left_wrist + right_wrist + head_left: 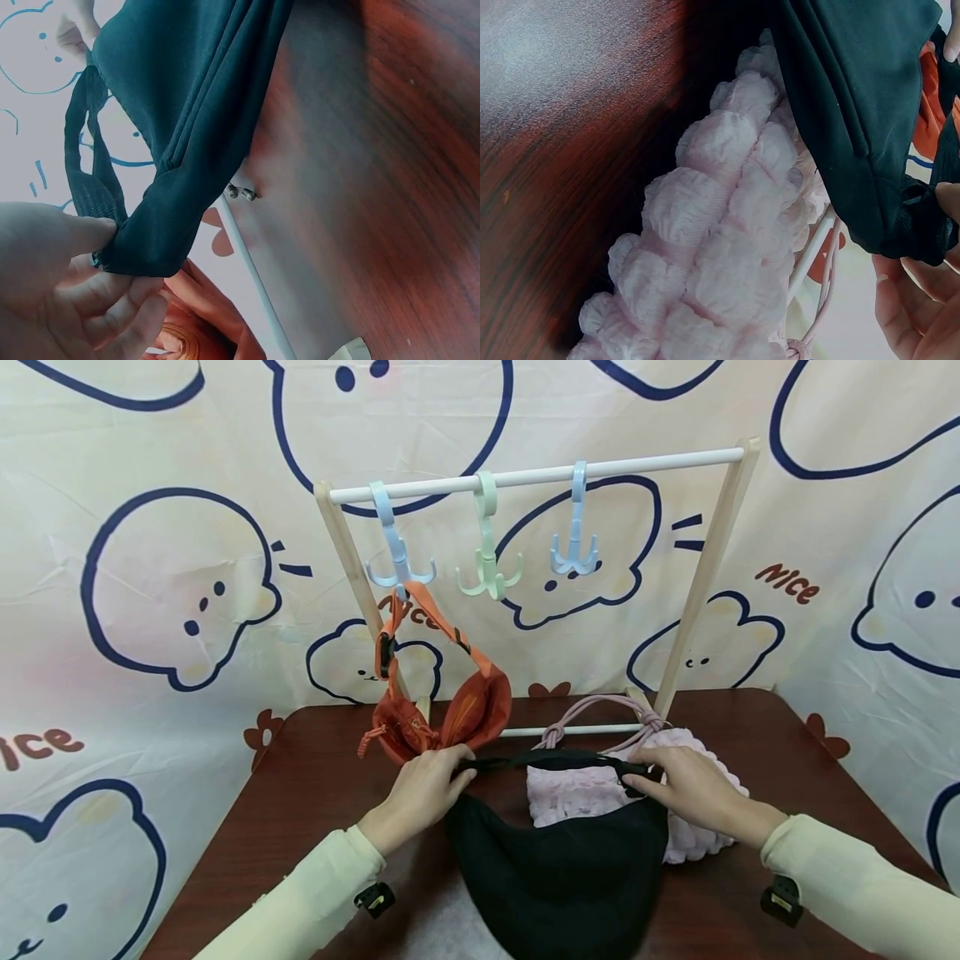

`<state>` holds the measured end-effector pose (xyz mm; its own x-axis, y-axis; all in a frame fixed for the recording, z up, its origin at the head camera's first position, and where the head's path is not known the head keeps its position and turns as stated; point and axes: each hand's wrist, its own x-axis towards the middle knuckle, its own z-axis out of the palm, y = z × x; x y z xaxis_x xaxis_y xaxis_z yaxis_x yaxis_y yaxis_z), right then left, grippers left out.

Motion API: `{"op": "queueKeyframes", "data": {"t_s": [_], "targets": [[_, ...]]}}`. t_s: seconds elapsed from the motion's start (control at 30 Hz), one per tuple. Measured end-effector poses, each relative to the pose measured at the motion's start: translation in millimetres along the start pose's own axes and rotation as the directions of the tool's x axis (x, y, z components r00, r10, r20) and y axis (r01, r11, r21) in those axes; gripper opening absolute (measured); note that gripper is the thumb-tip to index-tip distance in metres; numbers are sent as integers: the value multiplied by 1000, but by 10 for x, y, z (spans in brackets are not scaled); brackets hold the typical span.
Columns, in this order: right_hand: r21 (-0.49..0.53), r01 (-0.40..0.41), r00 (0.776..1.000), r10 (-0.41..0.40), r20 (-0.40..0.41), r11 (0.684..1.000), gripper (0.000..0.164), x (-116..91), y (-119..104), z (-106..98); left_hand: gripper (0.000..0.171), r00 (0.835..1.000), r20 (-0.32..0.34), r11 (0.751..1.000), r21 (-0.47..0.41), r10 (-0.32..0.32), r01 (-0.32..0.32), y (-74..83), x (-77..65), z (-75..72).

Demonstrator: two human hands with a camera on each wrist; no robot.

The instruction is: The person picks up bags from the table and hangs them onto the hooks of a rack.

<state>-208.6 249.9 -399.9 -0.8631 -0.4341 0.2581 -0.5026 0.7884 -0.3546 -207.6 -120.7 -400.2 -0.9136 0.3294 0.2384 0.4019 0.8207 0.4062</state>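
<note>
A black shoulder bag (562, 868) is held up in front of me by both hands, its body sagging in a curve between them. My left hand (422, 793) pinches its top left corner where the strap (97, 191) joins. At the opposite top corner, my right hand (693, 787) grips the bag between thumb and fingers. The strap runs loosely across the top from one hand to the other. Behind the bag and partly covered by it lies a puffy pale pink bag (712, 225) with a knotted pink handle (592, 703).
A rack with a white rod (660, 463) and wooden posts stands at the table's back. Blue hooks (396, 556) (576, 543) and a green hook (487, 560) hang from it. An orange bag (480, 702) hangs from the left hook. Brown tabletop (292, 810) surrounds these.
</note>
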Motion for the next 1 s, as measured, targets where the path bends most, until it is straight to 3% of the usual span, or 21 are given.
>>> {"op": "queueKeyframes", "data": {"t_s": [1.0], "targets": [[22, -18, 999, 19, -33, 1000, 20, -16, 25, 61, 14, 1000, -14, 1000, -24, -19, 18, -8, 4, 18]]}}
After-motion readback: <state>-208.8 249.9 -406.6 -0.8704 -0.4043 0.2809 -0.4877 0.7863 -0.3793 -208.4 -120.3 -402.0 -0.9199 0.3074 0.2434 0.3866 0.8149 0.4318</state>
